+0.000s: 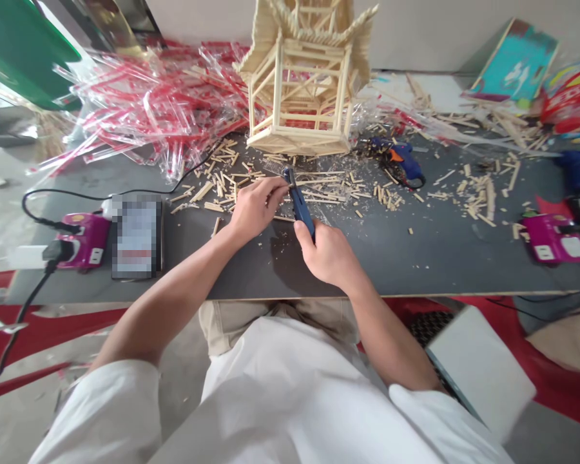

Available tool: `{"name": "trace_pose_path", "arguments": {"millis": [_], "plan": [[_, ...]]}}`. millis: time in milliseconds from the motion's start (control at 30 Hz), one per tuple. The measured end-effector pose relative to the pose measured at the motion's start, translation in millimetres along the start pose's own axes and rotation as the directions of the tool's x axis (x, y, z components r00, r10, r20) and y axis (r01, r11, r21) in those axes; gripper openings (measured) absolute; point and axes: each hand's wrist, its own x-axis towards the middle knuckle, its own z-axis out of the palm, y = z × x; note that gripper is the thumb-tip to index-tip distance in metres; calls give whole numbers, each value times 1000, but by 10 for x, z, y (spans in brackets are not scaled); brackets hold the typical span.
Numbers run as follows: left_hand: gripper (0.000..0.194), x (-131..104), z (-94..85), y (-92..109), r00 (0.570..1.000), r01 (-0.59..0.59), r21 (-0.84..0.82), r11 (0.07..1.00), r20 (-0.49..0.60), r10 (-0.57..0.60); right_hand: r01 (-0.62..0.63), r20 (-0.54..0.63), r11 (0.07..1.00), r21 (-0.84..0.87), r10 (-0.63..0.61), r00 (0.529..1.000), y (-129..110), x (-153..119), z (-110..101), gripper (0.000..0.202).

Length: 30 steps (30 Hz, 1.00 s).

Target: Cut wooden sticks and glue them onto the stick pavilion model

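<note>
My right hand (331, 253) is wrapped round a slim blue-handled tool (303, 214) with a dark metal head, tilted up and away from me; its exact kind is unclear. Beside that head, my left hand (254, 207) has its thumb and fingers pinched together, and whatever lies between them is too small to make out. Short cut wooden sticks (212, 193) are scattered on the table around both hands. Just beyond stands a tower-like model (299, 138) built of thin wooden sticks, with a flared roof; neither hand touches it.
Red-and-clear plastic wrappers (159, 103) are heaped at the back left. A blue glue gun (403, 161) lies right of the model. A phone (138, 238) and a purple power strip (84, 240) sit at left, another purple power strip (555, 238) at right. Cables cross the dark table (391, 270).
</note>
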Motion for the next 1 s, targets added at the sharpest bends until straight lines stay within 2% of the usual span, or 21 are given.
{"name": "trace_pose_path", "arguments": {"millis": [167,433,533,600,733,867,1000], "plan": [[20,2,-20,10,1000,-11,20,1000,14,11,3,4,998,58,-4,1000,41,30,53,50],[22,-49,-61,38,994,67,-4,998,89,-67,-21,68,1000,-4,21,997,48,31,51,50],[22,-37,-59,86,993,78,-14,997,92,-77,-34,9,999,8,34,999,67,26,59,49],[22,-23,-71,110,993,83,-3,997,90,-82,-46,-23,999,-8,46,999,70,18,36,48],[21,-9,-167,119,990,106,-26,994,101,-103,-46,33,997,-58,48,998,74,-32,-71,48],[19,-12,-312,125,973,72,-1,997,221,-70,-85,49,988,-129,92,995,144,-142,-132,46],[19,-10,-378,127,928,18,104,994,368,-56,-128,12,975,-179,133,991,254,-305,-158,46]]}}
